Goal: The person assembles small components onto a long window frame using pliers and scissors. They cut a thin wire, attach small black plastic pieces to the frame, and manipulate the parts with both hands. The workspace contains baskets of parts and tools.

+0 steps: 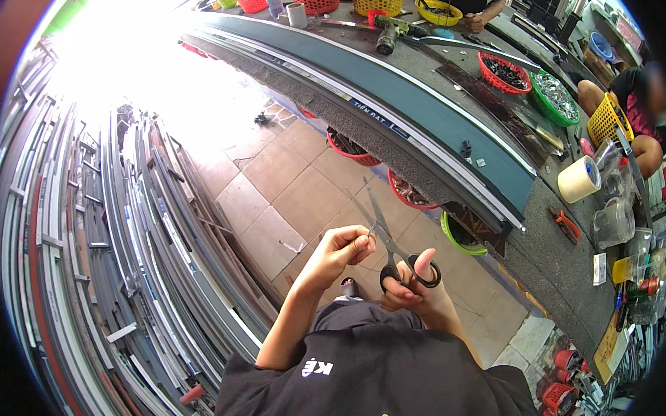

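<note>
My right hand [418, 290] holds a pair of black-handled scissors [392, 248], its thumb and fingers through the loops. The blades point away from me and stand apart. Close by the blades, my left hand [341, 251] is closed in a pinch. Something thin shows at its fingertips, too fine to make out. Both hands are raised in front of my body, over the tiled floor and short of the workbench.
Long metal profiles [137, 239] fill the left side. On the workbench [566, 272] at right lie a long green-faced panel [418, 122], a drill [394, 36], orange-handled pliers [566, 224], a tape roll [578, 179] and several baskets of small parts. Two other people are beyond it.
</note>
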{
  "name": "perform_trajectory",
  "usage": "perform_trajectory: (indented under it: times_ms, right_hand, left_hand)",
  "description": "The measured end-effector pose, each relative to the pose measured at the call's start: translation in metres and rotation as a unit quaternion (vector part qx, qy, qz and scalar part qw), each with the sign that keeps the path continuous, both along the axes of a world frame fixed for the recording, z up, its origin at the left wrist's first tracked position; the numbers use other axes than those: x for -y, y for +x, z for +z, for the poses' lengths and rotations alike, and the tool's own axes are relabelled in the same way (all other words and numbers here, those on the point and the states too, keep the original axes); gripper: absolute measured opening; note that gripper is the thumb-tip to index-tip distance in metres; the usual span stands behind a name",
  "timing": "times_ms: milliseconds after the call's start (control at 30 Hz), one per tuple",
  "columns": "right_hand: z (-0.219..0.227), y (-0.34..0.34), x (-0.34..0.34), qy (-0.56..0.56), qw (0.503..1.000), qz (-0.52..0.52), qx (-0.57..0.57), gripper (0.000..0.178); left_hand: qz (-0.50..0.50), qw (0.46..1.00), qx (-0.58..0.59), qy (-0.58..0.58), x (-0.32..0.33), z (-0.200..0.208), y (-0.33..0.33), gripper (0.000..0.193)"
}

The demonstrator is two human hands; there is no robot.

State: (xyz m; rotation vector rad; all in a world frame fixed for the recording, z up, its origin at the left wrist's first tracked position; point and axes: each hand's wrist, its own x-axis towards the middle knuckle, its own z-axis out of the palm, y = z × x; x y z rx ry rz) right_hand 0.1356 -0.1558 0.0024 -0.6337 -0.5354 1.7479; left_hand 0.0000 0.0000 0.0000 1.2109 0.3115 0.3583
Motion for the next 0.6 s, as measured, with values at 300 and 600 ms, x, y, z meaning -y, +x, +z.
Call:
perform_trajectory:
  times_ms: [300, 600]
  right_hand:
    - [-0.009, -0.001, -0.012, 0.017, 0.998, 0.036, -0.043, 0.083]
    - [-0.018, -0.002, -0.011, 0.047, 0.996, 0.019, -0.067, 0.087]
  left_hand:
    - [-0.014, 0.999, -0.018, -0.024, -0.009, -0.006, 0.001, 0.034]
    - [-0.043, 0.998, -0.007, -0.049, -0.005, -0.013, 0.004, 0.034]
